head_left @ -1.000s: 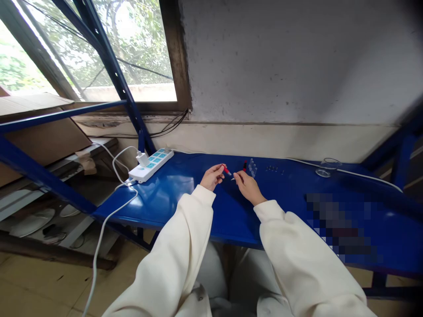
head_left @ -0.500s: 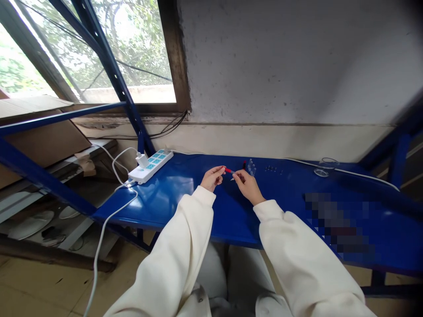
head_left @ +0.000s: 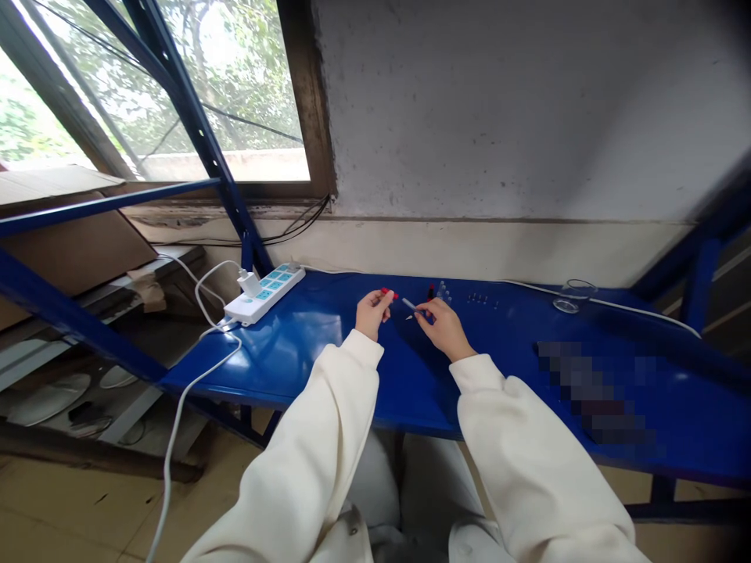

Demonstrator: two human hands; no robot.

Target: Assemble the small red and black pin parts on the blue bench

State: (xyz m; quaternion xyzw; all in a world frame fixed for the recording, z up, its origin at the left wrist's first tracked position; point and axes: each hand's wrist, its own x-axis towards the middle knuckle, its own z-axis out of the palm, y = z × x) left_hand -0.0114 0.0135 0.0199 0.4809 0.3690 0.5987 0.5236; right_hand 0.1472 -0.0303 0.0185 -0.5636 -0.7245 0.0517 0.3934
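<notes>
My left hand (head_left: 371, 316) is closed in a pinch on a small red cap (head_left: 389, 293) above the blue table. Across a short gap, my right hand (head_left: 443, 328) grips a slim clear tube (head_left: 408, 303) between thumb and fingers, its free end pointing toward the cap. The cap and the tube are apart. A small white pointed piece (head_left: 409, 317) shows just below the tube; I cannot tell whether my right hand touches it. Behind my right hand stand several clear tubes (head_left: 443, 291), with a small red piece (head_left: 431, 292) beside them.
On the blue table (head_left: 328, 375) a white power strip (head_left: 267, 295) with a plug and cable lies at left. Tiny pieces (head_left: 478, 298) sit right of the tubes. Farther right are a clear round container (head_left: 566, 305) and a pixelated dark item (head_left: 592, 391). A wall rises behind.
The red cap and the clear tube were end to end between my hands and are now separated. My left hand has shifted slightly left with the cap; the view has moved a little.
</notes>
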